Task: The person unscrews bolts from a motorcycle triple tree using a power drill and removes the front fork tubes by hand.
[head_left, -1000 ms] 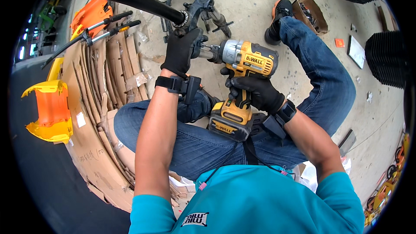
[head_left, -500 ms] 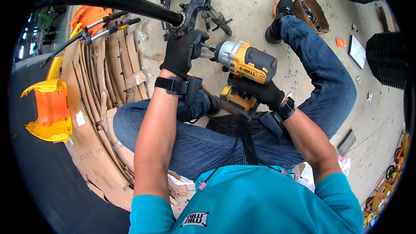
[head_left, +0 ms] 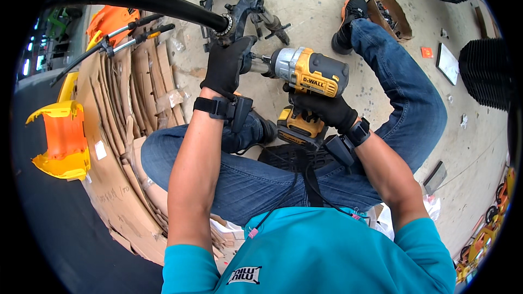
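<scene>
My left hand (head_left: 226,68), in a black glove, is closed around the near end of a black metal fork (head_left: 249,4). A bearing ring sits where a long curved black tube (head_left: 147,1) joins this fork. My right hand (head_left: 329,111), also gloved, grips the handle of a yellow and black cordless impact wrench (head_left: 318,73). Its silver nose points left, with the bit's tip beside my left fingers. Whether that tip meets a bolt is hidden by the glove. The wrench's battery (head_left: 299,130) hangs above a black slatted piece between my legs.
Flattened cardboard (head_left: 117,190) is stacked at my left, with an orange and yellow plastic shell (head_left: 62,139) beside it. Beyond my right foot stands an open carton (head_left: 404,22) of small hardware. Black ribbed stacks (head_left: 484,74) stand at the right. Silver and black tubes (head_left: 128,41) lie at the far left.
The wrench's battery end was smeared by motion and now looks sharp and steady. My left fingers have drawn in slightly toward the fork. Both hands keep their holds.
</scene>
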Available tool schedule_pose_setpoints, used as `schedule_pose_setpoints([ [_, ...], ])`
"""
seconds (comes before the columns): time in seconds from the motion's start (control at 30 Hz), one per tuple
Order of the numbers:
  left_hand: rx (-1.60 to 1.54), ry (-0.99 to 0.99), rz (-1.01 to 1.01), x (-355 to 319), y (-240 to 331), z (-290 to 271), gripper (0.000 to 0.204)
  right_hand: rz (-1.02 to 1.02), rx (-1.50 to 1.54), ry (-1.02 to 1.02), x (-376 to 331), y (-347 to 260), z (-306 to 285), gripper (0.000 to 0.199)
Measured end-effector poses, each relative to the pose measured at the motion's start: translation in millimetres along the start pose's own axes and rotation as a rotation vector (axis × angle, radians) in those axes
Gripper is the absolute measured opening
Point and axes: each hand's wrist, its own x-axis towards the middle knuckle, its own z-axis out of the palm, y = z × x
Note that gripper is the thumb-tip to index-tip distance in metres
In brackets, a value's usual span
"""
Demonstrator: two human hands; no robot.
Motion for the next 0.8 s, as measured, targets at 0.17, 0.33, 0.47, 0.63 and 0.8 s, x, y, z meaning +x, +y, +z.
schedule_pose_setpoints([
  [0.17, -0.028, -0.007, -0.009, 0.5, 4.5, 5.5, 0.028, -0.008, 0.249, -0.06, 0.3, -4.3, 8.0, 0.038],
  [0.33, -0.043, 0.016, -0.025, -0.1, 2.9, 3.4, 0.028, -0.059, 0.188, -0.032, -4.3, -7.6, 10.0, 0.038],
  [0.47, -0.026, 0.005, -0.011, 0.4, 4.6, 4.3, 0.028, -0.09, 0.075, 0.001, -4.4, -4.8, -1.1, 0.039],
  [0.63, -0.047, 0.029, -0.008, 2.8, -0.7, 5.1, 0.029, -0.027, 0.198, -0.031, -5.9, -7.8, -0.4, 0.038],
  [0.8, -0.019, 0.004, 0.003, 3.0, 1.3, 4.1, 0.029, -0.034, 0.25, -0.024, -4.4, -3.9, -2.3, 0.038],
])
